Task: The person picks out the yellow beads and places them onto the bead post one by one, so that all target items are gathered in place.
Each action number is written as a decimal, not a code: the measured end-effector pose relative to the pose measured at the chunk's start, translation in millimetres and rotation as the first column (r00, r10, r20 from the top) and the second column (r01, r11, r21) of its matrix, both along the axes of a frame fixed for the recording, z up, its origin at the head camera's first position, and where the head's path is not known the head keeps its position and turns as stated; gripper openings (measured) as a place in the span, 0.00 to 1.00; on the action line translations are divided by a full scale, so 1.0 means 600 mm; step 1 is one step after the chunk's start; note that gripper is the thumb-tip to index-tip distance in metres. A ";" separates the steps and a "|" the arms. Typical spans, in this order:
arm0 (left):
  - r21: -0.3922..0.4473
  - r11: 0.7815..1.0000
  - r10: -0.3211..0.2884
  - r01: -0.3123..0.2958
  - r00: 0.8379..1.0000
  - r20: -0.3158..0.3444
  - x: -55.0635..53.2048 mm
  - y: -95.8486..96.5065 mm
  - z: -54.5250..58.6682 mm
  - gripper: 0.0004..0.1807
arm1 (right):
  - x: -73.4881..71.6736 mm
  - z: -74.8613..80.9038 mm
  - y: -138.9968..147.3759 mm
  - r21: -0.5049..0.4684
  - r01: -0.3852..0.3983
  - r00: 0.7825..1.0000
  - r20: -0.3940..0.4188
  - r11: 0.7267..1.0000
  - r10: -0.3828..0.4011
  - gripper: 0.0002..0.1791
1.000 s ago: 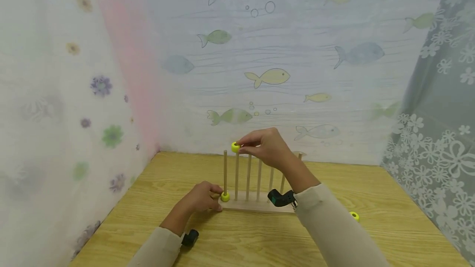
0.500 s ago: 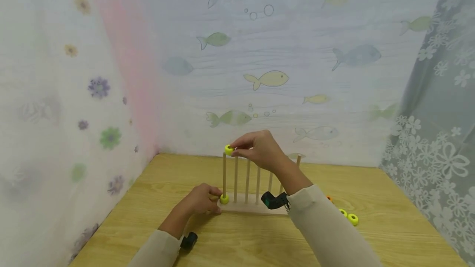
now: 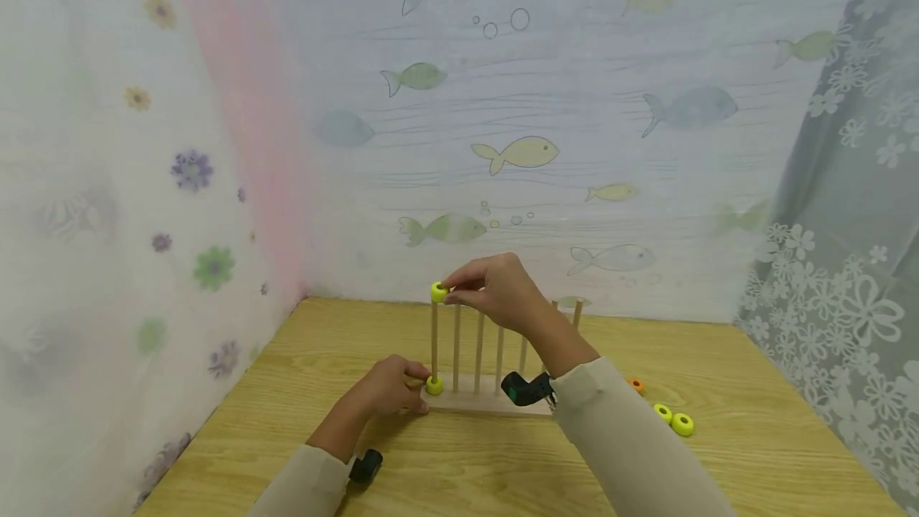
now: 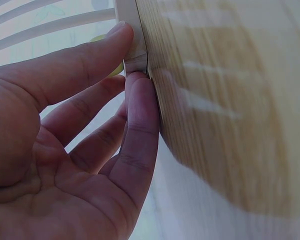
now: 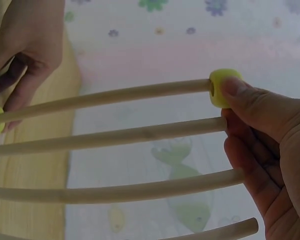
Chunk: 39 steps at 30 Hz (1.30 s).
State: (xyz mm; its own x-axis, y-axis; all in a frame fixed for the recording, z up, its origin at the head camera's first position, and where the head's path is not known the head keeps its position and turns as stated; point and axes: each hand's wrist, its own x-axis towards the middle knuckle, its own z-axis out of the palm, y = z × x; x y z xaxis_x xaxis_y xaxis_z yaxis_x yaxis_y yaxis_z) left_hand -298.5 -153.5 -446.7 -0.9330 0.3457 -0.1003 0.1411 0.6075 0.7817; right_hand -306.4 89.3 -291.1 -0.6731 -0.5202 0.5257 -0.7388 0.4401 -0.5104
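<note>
While left hand (image 3: 396,385) grips base (image 3: 467,402), right hand (image 3: 501,290) pinches yellow bead (image 5: 220,96).

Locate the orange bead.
In the head view, the orange bead lies on the table, right of the peg rack and just beyond two yellow beads.

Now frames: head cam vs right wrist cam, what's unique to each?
Head only: two loose yellow beads and an orange bead on the table, plus both sleeves.

Right wrist only: the underside of the held yellow bead, with the end peg meeting its hole, and the tip of the fourth peg.

Both: left hand, right hand, held bead, the lower yellow bead around the end peg's foot, fish-print backdrop.
</note>
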 end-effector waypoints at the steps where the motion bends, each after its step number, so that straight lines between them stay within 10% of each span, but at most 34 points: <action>1: -0.001 1.000 -0.002 0.002 1.000 -0.002 0.000 0.000 -0.001 0.31 | 0.000 0.000 -0.001 0.001 0.002 1.000 0.000 1.000 -0.002 0.08; 39: -0.005 1.000 0.004 -0.004 1.000 0.005 0.001 0.001 0.002 0.32 | 0.000 -0.004 -0.010 0.034 0.021 1.000 -0.015 0.999 -0.021 0.07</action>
State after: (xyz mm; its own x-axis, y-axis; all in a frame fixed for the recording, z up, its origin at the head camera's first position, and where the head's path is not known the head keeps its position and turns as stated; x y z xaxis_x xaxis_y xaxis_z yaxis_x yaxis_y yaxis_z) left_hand -297.7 -152.7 -445.5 -0.9337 0.3417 -0.1071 0.1345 0.6119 0.7794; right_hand -306.7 83.5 -293.2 -0.6761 -0.5241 0.5179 -0.7367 0.4726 -0.4836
